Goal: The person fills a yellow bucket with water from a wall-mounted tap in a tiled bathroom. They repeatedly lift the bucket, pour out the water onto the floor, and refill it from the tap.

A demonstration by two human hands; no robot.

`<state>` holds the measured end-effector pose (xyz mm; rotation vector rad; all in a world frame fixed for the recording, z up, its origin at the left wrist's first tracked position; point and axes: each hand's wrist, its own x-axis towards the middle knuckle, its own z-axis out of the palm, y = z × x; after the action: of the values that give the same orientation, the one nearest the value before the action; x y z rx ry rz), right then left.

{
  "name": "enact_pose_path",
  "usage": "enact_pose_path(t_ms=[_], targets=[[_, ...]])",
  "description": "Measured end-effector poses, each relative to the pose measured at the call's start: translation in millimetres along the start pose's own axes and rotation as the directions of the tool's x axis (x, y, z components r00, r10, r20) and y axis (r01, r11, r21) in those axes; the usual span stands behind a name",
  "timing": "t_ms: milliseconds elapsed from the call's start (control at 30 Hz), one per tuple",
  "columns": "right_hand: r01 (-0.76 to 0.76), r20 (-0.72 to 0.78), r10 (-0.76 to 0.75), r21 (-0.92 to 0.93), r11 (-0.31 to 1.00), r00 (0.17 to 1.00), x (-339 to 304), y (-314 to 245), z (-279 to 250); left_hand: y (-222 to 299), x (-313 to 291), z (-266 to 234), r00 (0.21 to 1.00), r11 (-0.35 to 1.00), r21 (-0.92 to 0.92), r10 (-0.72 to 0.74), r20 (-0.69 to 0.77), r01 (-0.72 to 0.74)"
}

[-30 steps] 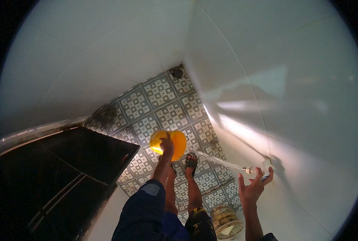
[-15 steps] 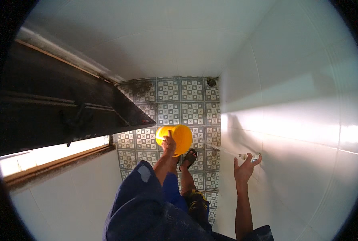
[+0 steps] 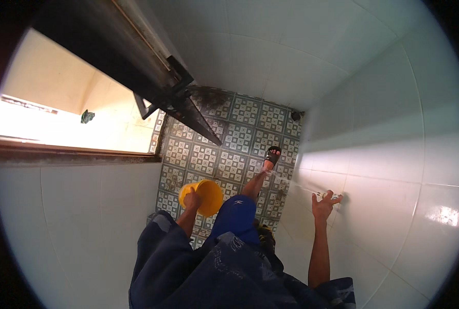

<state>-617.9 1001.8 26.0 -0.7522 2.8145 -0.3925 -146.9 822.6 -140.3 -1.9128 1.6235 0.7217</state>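
My left hand (image 3: pixel 191 200) grips the rim of a yellow bucket (image 3: pixel 210 197), tilted with its mouth to the right, beside my leg. On the right, the fingers of my right hand (image 3: pixel 323 206) are curled round a pale tap (image 3: pixel 320 195) on the tiled wall. A thin stream of water (image 3: pixel 293 182) runs from it to the left, toward my lower leg and foot. That foot, in a dark sandal (image 3: pixel 272 155), is stretched forward on the patterned floor. The inside of the bucket is only partly visible.
A dark door (image 3: pixel 152 77) with a handle stands open at the upper left. Beyond its sill (image 3: pixel 80 157) lies a bright area with a small dark green object (image 3: pixel 87 116). White tiled walls (image 3: pixel 373 139) close in on the right and far side. A floor drain (image 3: pixel 297 115) sits in the far corner.
The bucket has moved left and nearer in my left hand. My sandalled foot now reaches farther forward, by the water stream. More of the open doorway shows; my right hand stays at the tap.
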Motion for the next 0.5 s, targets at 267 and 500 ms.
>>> enact_pose_path(t_ms=[267,500], targets=[[0.036,-0.141,-0.031,0.033,0.999,0.990,6,10,17,-87,-64,33,0.960,0.966,-0.004,-0.255,0.120,0.257],[0.092,-0.115,-0.087,0.036,0.995,0.990,2,15,18,-121,-82,36,0.943,0.945,-0.096,-0.297,0.151,0.313]])
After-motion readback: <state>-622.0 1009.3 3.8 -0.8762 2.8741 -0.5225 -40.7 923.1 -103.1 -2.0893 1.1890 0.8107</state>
